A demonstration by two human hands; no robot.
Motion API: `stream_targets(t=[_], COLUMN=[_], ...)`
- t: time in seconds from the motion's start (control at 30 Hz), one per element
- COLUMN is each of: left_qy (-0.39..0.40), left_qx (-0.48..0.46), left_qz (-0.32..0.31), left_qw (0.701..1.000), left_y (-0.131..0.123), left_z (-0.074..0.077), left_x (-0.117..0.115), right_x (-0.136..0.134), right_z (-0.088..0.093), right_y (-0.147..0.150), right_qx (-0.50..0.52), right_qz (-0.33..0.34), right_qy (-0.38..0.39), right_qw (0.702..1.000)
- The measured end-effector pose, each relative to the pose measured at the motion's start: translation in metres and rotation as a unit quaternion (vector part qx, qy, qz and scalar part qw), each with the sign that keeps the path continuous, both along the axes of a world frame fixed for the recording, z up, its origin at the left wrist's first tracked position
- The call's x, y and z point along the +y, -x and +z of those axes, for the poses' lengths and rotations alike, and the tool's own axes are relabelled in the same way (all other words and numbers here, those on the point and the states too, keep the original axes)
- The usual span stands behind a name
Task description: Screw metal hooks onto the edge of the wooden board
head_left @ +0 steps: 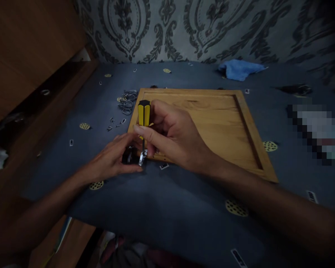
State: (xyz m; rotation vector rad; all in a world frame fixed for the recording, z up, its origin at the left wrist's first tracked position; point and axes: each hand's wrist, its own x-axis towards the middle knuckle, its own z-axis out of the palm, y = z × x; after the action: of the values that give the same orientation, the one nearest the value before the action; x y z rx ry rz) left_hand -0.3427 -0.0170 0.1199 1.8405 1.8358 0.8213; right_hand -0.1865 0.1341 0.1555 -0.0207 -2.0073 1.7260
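Observation:
My right hand [173, 136] is wrapped round a screwdriver [143, 113] with a yellow and black handle, held upright with its shaft pointing down. The tip meets a small metal hinge [134, 156] at the near left corner of a framed wooden panel [220, 123] that lies flat on a blue patterned cloth. My left hand [114, 158] pinches that hinge from the left, fingers closed on it and partly hiding it.
A pile of metal hinges [127, 101] and loose screws [114, 124] lies left of the panel. A crumpled blue rag [238, 69] sits at the back. Brown wooden furniture [22, 56] rises on the left. A patterned wall closes the back.

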Motion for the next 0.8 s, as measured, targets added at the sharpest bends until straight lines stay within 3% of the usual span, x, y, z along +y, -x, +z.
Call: stream_targets(t=[0.47,0.8], left_qy=[-0.013,-0.012], left_qx=[0.016,0.031], left_qz=[0.005,0.003], left_qw=[1.0,0.999], left_y=[-0.002,0.0], left_z=[0.003,0.0], left_x=[0.002,0.002], right_x=[0.001,0.006], right_z=[0.001,0.011], right_y=[0.015,0.006], right_qx=[-0.003,-0.051], right_qz=[0.01,0.068], right_qy=[-0.027,-0.06], right_qw=[1.0,0.995])
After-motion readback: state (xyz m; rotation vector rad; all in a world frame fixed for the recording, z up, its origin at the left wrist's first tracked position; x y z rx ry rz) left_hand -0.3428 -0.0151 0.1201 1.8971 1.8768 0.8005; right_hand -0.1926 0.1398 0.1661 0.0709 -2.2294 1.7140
